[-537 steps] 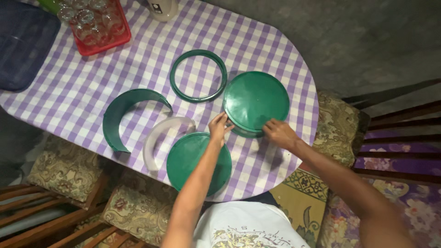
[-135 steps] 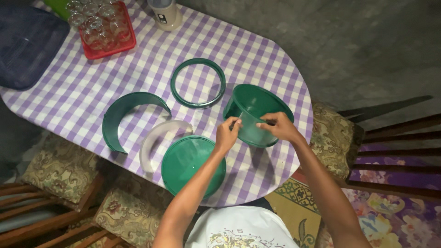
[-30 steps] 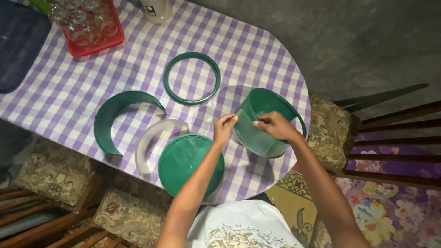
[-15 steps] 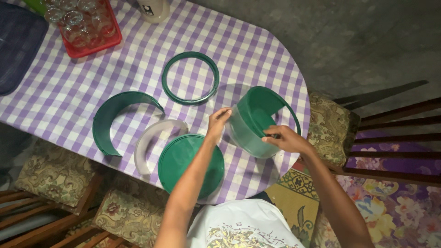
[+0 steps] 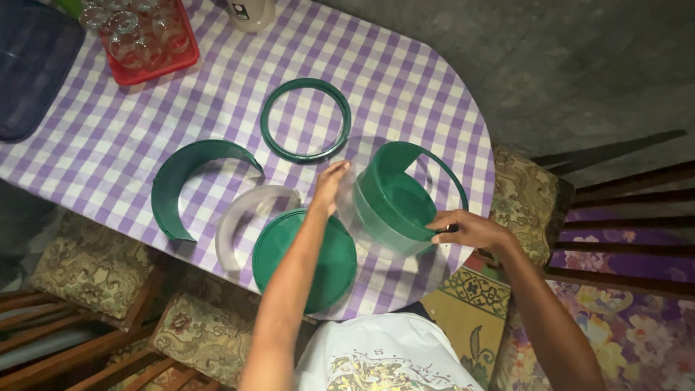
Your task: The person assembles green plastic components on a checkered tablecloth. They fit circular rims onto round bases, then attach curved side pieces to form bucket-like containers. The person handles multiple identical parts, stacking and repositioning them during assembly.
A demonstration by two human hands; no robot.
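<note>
A round green container (image 5: 398, 199) stands on the checked tablecloth at the right end of the table, with a clear curved wall piece around its near side. My left hand (image 5: 331, 185) touches the clear wall on its left side. At the near right rim my right hand (image 5: 463, 228) grips the container. A flat green lid (image 5: 329, 261) lies just left of it, partly hidden under my left forearm. A green ring (image 5: 306, 119) lies behind. A curved green wall piece (image 5: 184, 177) and a curved white piece (image 5: 242, 213) lie to the left.
The oval table (image 5: 145, 123) has a purple and white checked cloth. A red tray of glasses (image 5: 148, 36), a dark blue tray (image 5: 32, 65) and a beige jar (image 5: 250, 11) are at the far side. Cushioned wooden chairs (image 5: 536, 195) surround the table.
The container has been turned and tilted between my hands. My left hand slid up along the clear wall's left side, and my right hand moved to the near right rim.
</note>
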